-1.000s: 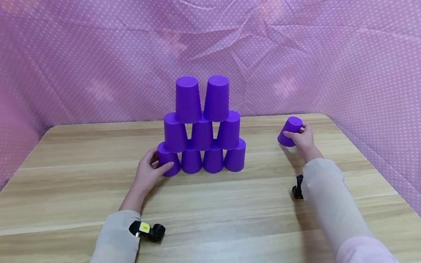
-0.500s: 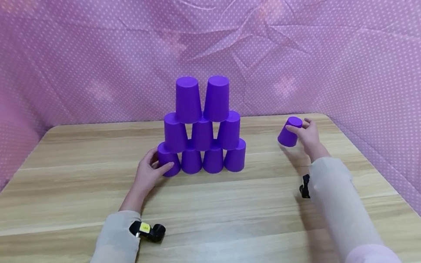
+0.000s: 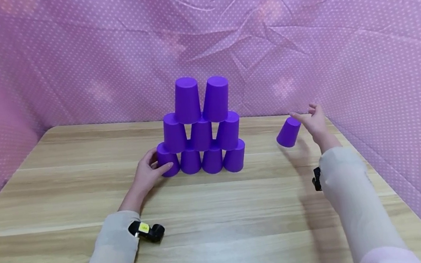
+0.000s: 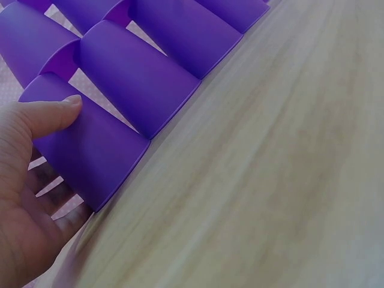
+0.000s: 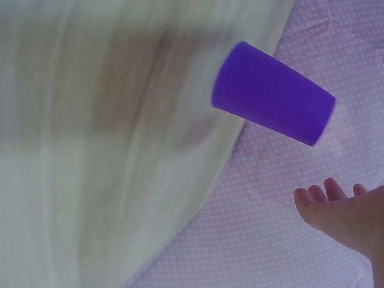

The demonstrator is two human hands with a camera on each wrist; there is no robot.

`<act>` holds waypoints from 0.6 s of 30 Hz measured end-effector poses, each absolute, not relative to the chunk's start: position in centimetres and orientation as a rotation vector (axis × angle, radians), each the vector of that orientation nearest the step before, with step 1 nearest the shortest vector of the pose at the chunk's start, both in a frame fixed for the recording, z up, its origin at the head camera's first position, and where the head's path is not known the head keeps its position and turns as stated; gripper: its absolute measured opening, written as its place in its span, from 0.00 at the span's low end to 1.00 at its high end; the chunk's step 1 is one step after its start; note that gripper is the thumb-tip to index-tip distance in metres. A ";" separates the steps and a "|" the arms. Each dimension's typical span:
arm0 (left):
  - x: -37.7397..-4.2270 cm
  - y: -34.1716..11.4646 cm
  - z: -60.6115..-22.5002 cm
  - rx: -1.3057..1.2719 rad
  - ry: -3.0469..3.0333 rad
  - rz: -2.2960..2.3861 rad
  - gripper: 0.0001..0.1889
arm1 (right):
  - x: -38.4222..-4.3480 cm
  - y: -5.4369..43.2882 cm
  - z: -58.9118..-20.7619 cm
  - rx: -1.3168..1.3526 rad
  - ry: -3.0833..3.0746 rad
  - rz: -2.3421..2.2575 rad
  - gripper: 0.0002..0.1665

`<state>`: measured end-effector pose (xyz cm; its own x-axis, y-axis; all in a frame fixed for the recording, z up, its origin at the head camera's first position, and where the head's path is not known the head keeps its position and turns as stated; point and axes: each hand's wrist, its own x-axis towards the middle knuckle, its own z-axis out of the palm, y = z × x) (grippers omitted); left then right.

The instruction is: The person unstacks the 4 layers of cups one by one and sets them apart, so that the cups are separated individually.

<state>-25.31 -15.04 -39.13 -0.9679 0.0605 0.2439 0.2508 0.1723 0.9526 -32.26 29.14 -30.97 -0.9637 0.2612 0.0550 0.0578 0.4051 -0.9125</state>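
Note:
Upside-down purple cups form a pyramid in the head view: several in the bottom row, three in the middle row (image 3: 201,135), two on top (image 3: 187,101). My left hand (image 3: 146,172) holds the leftmost bottom cup (image 4: 90,141), its thumb across the front and its fingers behind. Off to the right, a single purple cup (image 3: 288,133) stands upside down on the table. My right hand (image 3: 315,125) is just right of and above that cup, holding nothing. In the right wrist view, a gap shows between the lone cup (image 5: 273,93) and the fingers (image 5: 318,195).
Everything stands on a wood-grain table (image 3: 221,218). Pink dotted cloth (image 3: 127,62) hangs behind it and along both sides. Black wrist cameras are strapped to the left sleeve (image 3: 107,254) and the right sleeve (image 3: 355,201).
My right hand has let go of the lone cup and moved up and to the right, away from it. The left hand and the pyramid stay as they were.

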 end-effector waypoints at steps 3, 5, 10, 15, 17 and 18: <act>-24.8 -14.8 -38.4 -0.305 -2.286 -1.910 0.29 | -32.2 29.1 -30.2 -0.244 -2.475 1.543 0.50; -24.7 -14.8 -38.3 -0.302 -2.292 -1.907 0.29 | -32.2 29.0 -29.8 -0.213 -2.479 1.529 0.50; -24.8 -14.8 -38.5 -0.306 -2.281 -1.908 0.29 | -32.0 28.6 -28.7 -0.168 -2.504 1.510 0.50; -25.6 -15.2 -39.5 -0.310 -2.280 -1.909 0.30 | -31.9 28.0 -27.8 -0.119 -2.519 1.470 0.51; -25.9 -15.3 -40.0 -0.310 -2.289 -1.898 0.31 | -31.8 27.7 -27.4 -0.097 -2.531 1.459 0.52; -26.1 -15.4 -40.2 -0.307 -2.292 -1.893 0.31 | -31.8 27.6 -27.3 -0.086 -2.539 1.455 0.52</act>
